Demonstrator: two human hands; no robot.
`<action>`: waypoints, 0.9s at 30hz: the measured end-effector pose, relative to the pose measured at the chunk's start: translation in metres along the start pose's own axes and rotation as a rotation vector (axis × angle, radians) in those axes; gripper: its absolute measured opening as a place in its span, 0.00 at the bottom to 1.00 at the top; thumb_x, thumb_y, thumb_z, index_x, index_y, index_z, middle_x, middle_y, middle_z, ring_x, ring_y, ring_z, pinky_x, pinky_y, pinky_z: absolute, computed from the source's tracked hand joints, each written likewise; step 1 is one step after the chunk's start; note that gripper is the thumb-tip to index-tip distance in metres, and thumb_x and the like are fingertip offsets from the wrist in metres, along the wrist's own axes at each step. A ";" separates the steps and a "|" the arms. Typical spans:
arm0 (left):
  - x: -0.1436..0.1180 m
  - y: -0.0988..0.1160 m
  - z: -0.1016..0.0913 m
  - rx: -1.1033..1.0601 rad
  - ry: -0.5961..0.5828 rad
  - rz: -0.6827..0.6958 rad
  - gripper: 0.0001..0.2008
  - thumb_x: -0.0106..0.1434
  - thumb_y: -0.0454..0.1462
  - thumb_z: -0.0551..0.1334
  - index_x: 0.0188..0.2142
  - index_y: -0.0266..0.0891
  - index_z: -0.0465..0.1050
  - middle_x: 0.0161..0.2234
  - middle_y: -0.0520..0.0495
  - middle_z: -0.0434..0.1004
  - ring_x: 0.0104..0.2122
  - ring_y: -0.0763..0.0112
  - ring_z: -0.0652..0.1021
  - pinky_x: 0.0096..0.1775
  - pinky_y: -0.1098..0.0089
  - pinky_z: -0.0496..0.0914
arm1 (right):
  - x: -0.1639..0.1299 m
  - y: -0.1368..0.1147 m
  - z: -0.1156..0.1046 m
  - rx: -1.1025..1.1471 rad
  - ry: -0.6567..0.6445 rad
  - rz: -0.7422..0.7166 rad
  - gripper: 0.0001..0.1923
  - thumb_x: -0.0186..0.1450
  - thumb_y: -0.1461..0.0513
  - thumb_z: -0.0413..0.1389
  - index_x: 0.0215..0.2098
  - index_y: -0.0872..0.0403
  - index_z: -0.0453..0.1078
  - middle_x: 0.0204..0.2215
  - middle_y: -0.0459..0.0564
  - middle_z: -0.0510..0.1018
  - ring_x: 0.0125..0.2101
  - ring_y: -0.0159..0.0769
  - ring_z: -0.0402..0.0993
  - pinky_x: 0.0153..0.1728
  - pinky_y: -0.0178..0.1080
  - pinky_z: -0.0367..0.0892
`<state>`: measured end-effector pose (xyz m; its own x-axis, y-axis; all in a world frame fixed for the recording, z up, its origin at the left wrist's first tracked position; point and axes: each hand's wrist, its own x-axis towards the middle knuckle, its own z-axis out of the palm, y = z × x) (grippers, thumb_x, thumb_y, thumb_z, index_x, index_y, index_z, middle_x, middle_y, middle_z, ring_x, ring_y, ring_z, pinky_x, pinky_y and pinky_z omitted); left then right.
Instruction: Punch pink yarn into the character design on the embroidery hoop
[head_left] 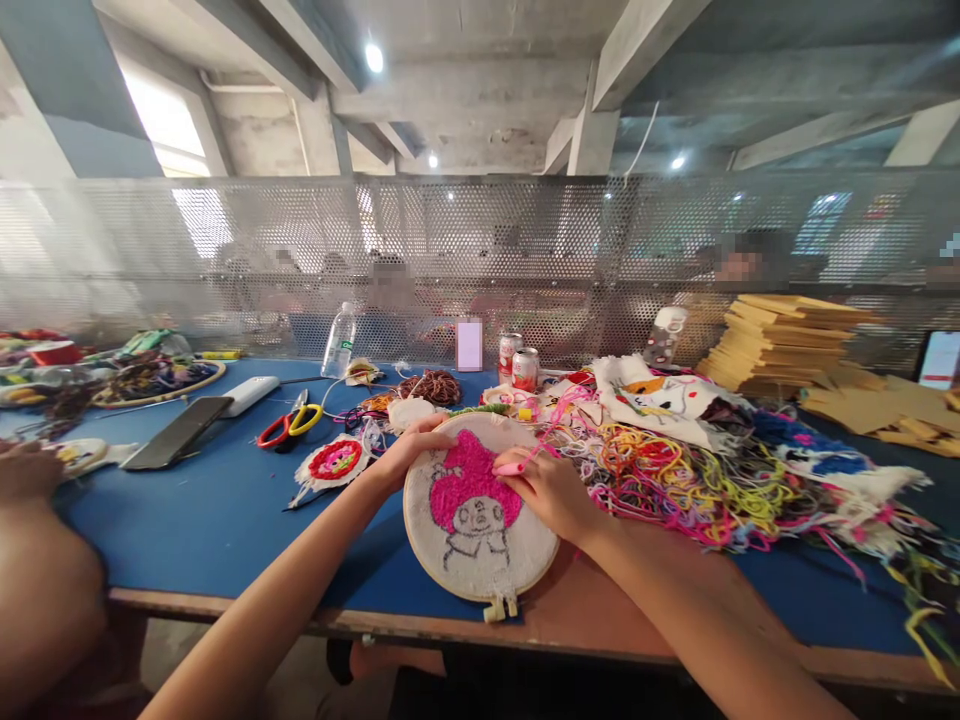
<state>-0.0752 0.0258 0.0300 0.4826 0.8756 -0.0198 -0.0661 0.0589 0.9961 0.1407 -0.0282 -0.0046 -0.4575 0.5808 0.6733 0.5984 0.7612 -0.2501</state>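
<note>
A round embroidery hoop (pixel 411 545) with white cloth stands tilted at the table's front edge, its screw clamp at the bottom. On the cloth is a cartoon figure with a hood filled in pink yarn (pixel 472 470); its face and body are dark outlines. My left hand (pixel 416 448) grips the hoop's upper left rim, with part of its fingers hidden behind. Over the right side of the cloth, my right hand (pixel 551 490) is closed around a small pink tool (pixel 510 468), seemingly a punch needle. Its tip is too small to make out.
Scissors (pixel 289 425), a phone (pixel 180 432), a white power bank (pixel 251 395) and a round red patch (pixel 334 460) lie left. Tangled yarn (pixel 652 470) spreads right. Behind stand a bottle (pixel 340 340), cans (pixel 525 370) and stacked cardboard (pixel 780 340). Another person's arm (pixel 45 570) is at far left.
</note>
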 end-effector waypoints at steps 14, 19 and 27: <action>0.002 -0.003 -0.003 0.002 0.014 -0.017 0.11 0.45 0.34 0.64 0.29 0.36 0.65 0.19 0.55 0.68 0.17 0.77 0.68 0.20 0.77 0.60 | -0.003 0.002 -0.001 0.141 0.161 0.145 0.06 0.68 0.62 0.42 0.39 0.52 0.59 0.33 0.52 0.77 0.30 0.36 0.76 0.31 0.37 0.70; 0.001 -0.002 -0.002 0.000 0.007 -0.009 0.11 0.45 0.34 0.64 0.29 0.36 0.65 0.19 0.55 0.68 0.18 0.77 0.69 0.21 0.77 0.60 | -0.003 0.003 -0.001 0.123 0.169 0.128 0.06 0.68 0.62 0.43 0.38 0.52 0.60 0.33 0.51 0.76 0.30 0.35 0.76 0.31 0.36 0.70; 0.001 -0.002 -0.002 0.009 -0.006 -0.005 0.10 0.46 0.34 0.63 0.29 0.36 0.64 0.19 0.55 0.68 0.16 0.77 0.68 0.19 0.77 0.60 | 0.001 -0.002 -0.005 0.094 0.086 0.086 0.05 0.67 0.61 0.48 0.36 0.51 0.65 0.33 0.47 0.77 0.33 0.33 0.75 0.34 0.35 0.68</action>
<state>-0.0766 0.0276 0.0278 0.4885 0.8722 -0.0240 -0.0562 0.0590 0.9967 0.1420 -0.0304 0.0000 -0.3470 0.6212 0.7026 0.5670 0.7357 -0.3704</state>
